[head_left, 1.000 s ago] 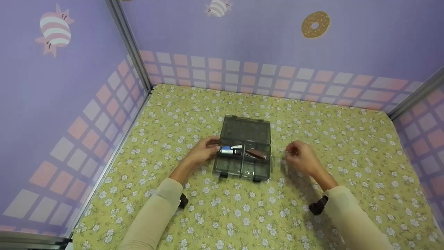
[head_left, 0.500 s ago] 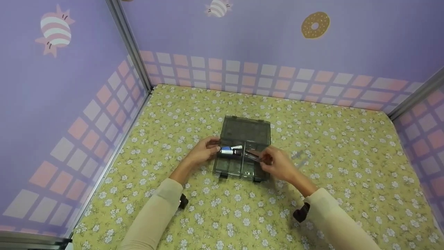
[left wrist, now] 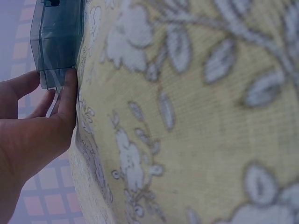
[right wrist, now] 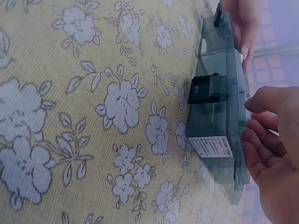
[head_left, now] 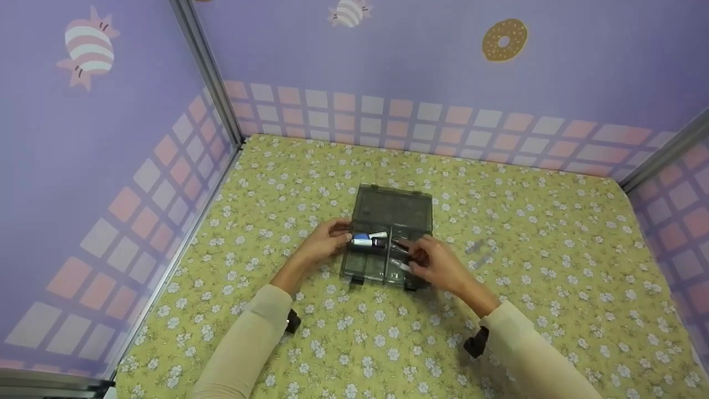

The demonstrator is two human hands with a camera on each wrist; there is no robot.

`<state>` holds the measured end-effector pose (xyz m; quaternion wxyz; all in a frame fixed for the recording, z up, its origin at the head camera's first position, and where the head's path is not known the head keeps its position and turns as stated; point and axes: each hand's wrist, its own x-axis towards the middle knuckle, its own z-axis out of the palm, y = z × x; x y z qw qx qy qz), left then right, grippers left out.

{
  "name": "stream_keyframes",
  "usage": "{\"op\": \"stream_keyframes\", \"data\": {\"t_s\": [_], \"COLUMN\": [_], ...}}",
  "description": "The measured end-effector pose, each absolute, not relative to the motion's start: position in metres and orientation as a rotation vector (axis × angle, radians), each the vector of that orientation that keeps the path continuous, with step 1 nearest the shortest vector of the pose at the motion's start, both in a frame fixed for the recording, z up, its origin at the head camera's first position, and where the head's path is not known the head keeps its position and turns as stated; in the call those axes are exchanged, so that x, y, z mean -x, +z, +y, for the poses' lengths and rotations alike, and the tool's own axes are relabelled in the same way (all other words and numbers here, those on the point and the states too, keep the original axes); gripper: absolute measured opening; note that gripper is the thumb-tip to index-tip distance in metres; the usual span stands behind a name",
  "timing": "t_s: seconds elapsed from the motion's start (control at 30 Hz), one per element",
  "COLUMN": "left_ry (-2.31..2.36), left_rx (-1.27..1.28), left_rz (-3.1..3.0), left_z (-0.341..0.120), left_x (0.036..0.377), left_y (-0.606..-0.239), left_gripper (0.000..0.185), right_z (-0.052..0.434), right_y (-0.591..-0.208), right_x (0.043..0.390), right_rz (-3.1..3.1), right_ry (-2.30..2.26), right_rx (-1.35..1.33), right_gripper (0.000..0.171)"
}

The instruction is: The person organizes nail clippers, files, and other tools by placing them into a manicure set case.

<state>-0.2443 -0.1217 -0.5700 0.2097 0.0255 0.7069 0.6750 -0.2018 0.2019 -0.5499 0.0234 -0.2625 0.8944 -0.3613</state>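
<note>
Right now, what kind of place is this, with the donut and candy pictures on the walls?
Probably a small staged booth, not a real room: purple panel walls with metal corner posts enclose a table under a yellow flowered cloth, where a person's hands work at an open compartment box.

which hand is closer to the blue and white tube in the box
Left. The left hand holds the box wall right beside the blue and white tube; the right hand is over the right compartment.
</note>
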Motion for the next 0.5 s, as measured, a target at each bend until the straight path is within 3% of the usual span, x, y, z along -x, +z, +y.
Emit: {"op": "stream_keyframes", "data": {"t_s": [0.5], "left_ry": [1.898], "left_rx": [-0.045], "left_rz": [1.944], "left_z": [-0.122], "left_x": [0.243], "left_y": [-0.569], "left_gripper": [0.052], "right_z": [0.288], "right_y": [-0.549], "right_x": [0.230], "right_rz": [2.859], "right_ry": [-1.038], "right_rx": [0.558], "right_gripper": [0.025]}}
